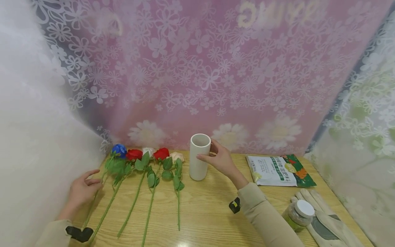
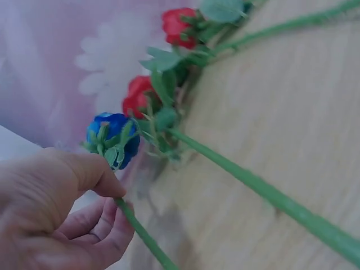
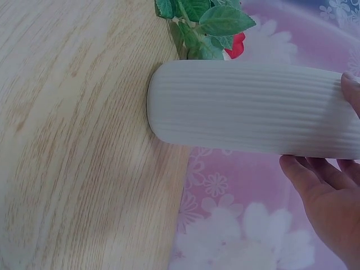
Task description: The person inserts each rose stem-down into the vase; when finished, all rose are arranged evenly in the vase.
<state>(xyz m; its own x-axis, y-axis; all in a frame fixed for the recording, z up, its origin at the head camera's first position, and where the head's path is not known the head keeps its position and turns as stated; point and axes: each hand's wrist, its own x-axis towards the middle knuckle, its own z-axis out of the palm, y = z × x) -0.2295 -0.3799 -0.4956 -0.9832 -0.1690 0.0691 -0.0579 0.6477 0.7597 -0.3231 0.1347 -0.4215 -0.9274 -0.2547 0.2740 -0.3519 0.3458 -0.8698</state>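
Note:
A white ribbed vase [image 1: 198, 166] stands upright on the wooden table. My right hand [image 1: 223, 162] grips its upper part from the right, with the thumb on the near side; the ribs show in the right wrist view. At the far left, my left hand [image 1: 82, 190] pinches the green stem of a blue rose [image 1: 119, 151] between thumb and fingers. Beside it lie several more roses in a row: a red rose [image 1: 134, 154], a white rose [image 1: 148, 151], a second red rose [image 1: 161, 153] and a cream rose [image 1: 177, 156], blooms toward the back.
A white and green printed bag [image 1: 274, 171] lies at the back right. In front of it are a jar with a white lid [image 1: 304, 208] and a pair of pale work gloves [image 1: 327, 224]. Flowered cloth hangs behind the table and at its sides.

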